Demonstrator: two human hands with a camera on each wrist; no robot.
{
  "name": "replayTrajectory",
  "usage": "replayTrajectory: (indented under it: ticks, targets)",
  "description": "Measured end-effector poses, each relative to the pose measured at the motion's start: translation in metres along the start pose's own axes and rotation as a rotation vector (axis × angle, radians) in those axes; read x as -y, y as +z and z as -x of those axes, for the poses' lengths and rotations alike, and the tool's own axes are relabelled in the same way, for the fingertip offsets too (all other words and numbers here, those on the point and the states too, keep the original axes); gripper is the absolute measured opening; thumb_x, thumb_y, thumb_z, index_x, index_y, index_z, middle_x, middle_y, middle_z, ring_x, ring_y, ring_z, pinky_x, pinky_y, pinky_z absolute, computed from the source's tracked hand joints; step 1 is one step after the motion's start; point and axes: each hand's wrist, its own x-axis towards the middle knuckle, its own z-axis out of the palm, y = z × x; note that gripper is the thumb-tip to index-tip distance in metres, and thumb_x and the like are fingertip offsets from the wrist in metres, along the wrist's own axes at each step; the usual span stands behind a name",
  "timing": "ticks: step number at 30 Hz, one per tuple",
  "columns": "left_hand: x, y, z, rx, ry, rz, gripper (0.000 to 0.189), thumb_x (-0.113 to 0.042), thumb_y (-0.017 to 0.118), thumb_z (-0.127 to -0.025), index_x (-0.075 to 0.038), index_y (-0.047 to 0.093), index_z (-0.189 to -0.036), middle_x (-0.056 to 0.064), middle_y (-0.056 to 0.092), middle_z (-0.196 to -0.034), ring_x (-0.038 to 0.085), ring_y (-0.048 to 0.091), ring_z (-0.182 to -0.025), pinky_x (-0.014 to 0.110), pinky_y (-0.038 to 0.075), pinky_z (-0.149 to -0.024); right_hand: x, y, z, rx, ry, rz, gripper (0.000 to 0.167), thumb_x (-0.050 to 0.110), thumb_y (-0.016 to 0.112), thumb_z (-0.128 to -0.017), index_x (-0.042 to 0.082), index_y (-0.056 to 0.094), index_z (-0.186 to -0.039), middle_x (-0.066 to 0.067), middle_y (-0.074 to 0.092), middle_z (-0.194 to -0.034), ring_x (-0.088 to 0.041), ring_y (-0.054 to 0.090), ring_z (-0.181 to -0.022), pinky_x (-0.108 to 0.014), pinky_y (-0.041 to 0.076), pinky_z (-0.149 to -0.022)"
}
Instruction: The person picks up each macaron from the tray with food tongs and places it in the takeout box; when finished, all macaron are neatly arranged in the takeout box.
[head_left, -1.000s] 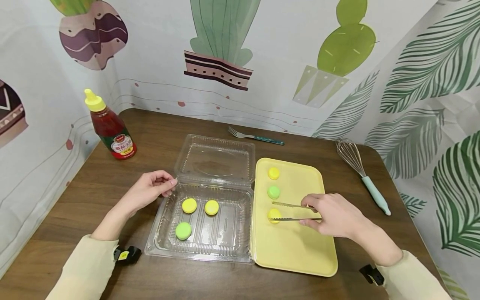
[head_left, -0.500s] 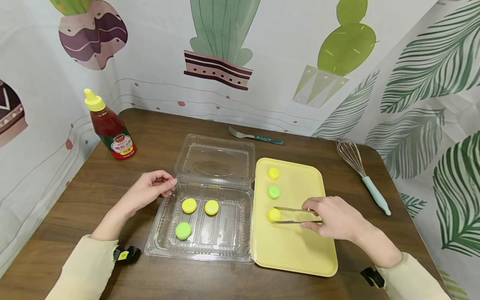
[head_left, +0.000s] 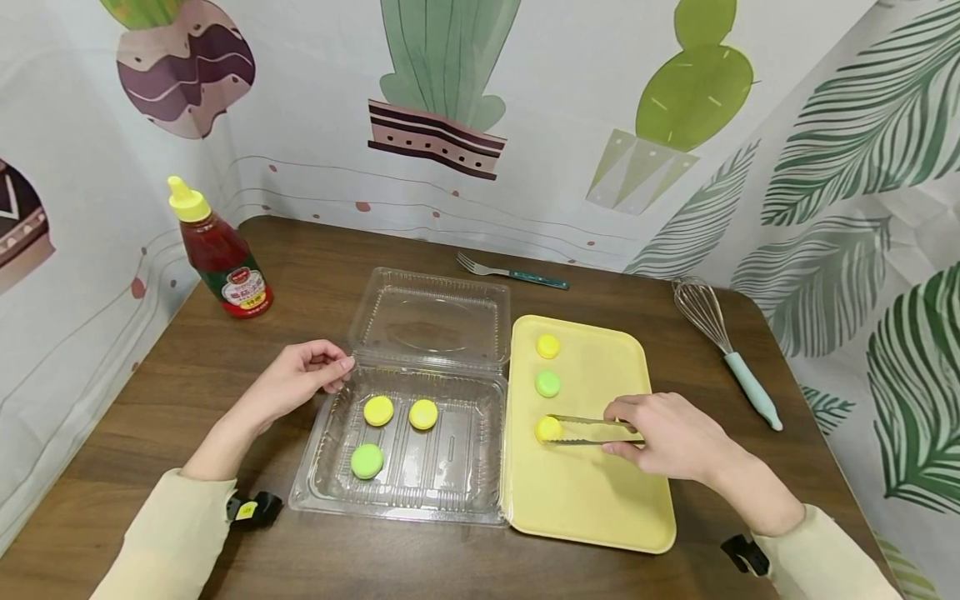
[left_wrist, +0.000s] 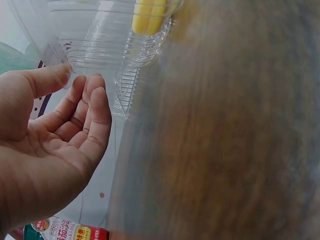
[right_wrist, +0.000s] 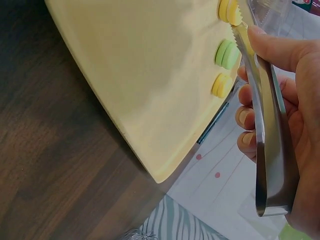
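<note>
Right hand point(head_left: 667, 432): fingers curled round metal tongs point(right_wrist: 272, 135), the tips at either side of the nearest yellow macaron point(head_left: 549, 429) on the yellow tray point(head_left: 592, 508) — a green macaron point(head_left: 547, 383) and another yellow one point(head_left: 547, 346) lie beyond it. Left hand point(head_left: 309, 375): pinching the rim of the clear container point(head_left: 457, 471) — lid point(head_left: 435, 312) open, two yellow macarons point(head_left: 423, 414) and one green point(head_left: 367, 462) inside. Outermost, on the bench point(head_left: 315, 250): sauce bottle point(head_left: 228, 267), fork point(head_left: 536, 279), whisk point(head_left: 750, 389).

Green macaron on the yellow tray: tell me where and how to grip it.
I'd pinch the green macaron across its rim, near and far edges, bringing the tongs in from the right. It lies flat, bare tray stretches to its right, and visible gaps part it from the yellow macarons in front and behind.
</note>
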Motion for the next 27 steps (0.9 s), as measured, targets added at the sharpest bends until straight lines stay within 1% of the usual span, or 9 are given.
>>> replayTrajectory:
  ticks: [18, 23, 27]
  targets:
    - [0.001, 0.000, 0.000, 0.001, 0.009, 0.007, 0.028, -0.020, 0.064, -0.100, 0.007, 0.061, -0.104, 0.015, 0.066, -0.087, 0.016, 0.063, -0.074, 0.028, 0.055, -0.069, 0.002, -0.002, -0.001, 0.009, -0.015, 0.012, 0.019, 0.030, 0.081, -0.083, 0.021, 0.068, -0.092, 0.015, 0.061, -0.084, 0.001, 0.043, -0.062, -0.023, 0.039, -0.054]
    - [0.000, 0.001, 0.000, 0.001, 0.009, 0.007, 0.028, -0.020, 0.064, -0.099, 0.007, 0.061, -0.104, 0.015, 0.066, -0.087, 0.017, 0.063, -0.074, 0.028, 0.055, -0.070, 0.002, -0.006, -0.001, 0.005, -0.015, 0.014, 0.019, 0.030, 0.081, -0.082, 0.020, 0.068, -0.092, 0.016, 0.060, -0.083, 0.002, 0.042, -0.060, -0.023, 0.039, -0.053]
    - [-0.001, 0.000, 0.001, -0.001, 0.007, 0.007, 0.028, -0.020, 0.064, -0.099, 0.008, 0.061, -0.104, 0.014, 0.066, -0.087, 0.016, 0.063, -0.074, 0.028, 0.055, -0.070, 0.001, -0.011, -0.002, -0.014, -0.022, 0.033, 0.020, 0.030, 0.082, -0.082, 0.020, 0.068, -0.092, 0.018, 0.059, -0.083, 0.003, 0.042, -0.060, -0.023, 0.041, -0.055]
